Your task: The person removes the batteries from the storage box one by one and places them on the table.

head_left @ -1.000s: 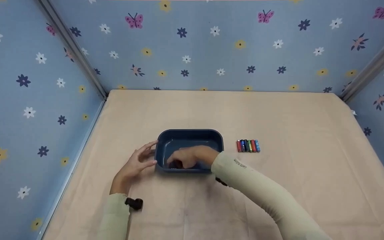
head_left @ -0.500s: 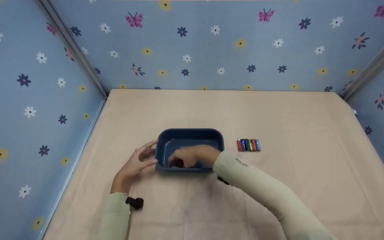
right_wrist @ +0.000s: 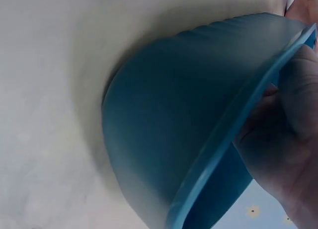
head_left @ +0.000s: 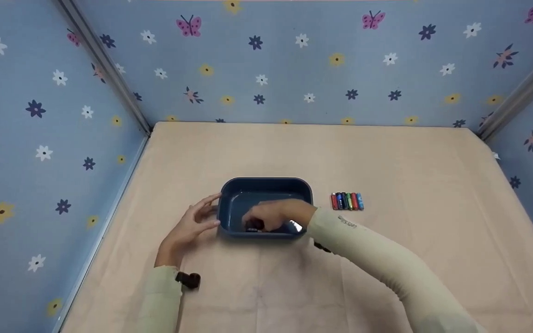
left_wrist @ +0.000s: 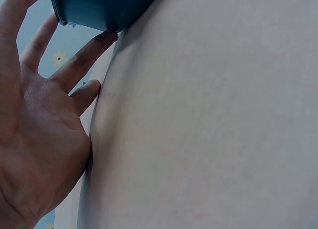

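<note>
A deep blue plastic bin (head_left: pixel 266 235) with rounded corners stands on the table. My left hand (head_left: pixel 192 226) is at its left end, thumb and fingers spread and fingertips right at the wall; the left wrist view has this hand (left_wrist: pixel 44 124) beside the bin's underside (left_wrist: pixel 104 10). Inside the bin, my right hand (head_left: pixel 266 216) reaches down near the front wall with curled fingers. A small dark object (head_left: pixel 254 225) shows at these fingers, mostly hidden by the hand. The right wrist view shows the right hand (right_wrist: pixel 288 134) behind the bin's rim (right_wrist: pixel 223 132).
Several colourful batteries (head_left: pixel 347 201) lie side by side in a neat row to the right of the bin. A beige cloth (head_left: pixel 410 175) covers the table. Blue patterned walls (head_left: pixel 266 60) rise at the back and both sides.
My right hand has shifted a little to the right inside the bin, the small dark object moving along with it. A shiny spot on the bin floor has come into view. The left hand stays put.
</note>
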A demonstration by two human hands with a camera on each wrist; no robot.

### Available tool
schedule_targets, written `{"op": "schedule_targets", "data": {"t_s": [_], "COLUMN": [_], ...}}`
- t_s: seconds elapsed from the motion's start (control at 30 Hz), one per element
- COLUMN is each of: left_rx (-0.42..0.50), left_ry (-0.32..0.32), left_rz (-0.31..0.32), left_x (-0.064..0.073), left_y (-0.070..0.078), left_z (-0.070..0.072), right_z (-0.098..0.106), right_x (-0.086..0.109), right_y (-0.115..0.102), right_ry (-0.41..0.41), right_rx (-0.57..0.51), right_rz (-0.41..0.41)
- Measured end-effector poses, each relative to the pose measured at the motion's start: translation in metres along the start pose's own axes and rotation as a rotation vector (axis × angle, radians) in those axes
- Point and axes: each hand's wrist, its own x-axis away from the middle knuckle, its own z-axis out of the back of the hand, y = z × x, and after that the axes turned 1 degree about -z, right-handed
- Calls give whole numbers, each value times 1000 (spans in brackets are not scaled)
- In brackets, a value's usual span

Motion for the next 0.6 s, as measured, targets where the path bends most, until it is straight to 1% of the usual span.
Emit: {"op": "schedule_targets", "data": {"t_s": [0.1,0.3,0.6], "left_rx": [1,-28,-1], "left_ry": [-1,-2,-6], "left_rz": [-1,-42,-26], "left_x": [2,0,1], "left_y": [0,0,0], "left_z": [1,1,1], "right_z": [0,-1,-2], "right_x": [2,5,6], "right_y": [-2,-3,-3], "right_ry": [3,-5,-2], "right_rx": [38,62,58], "right_rz": [-13,-33,-50]}}
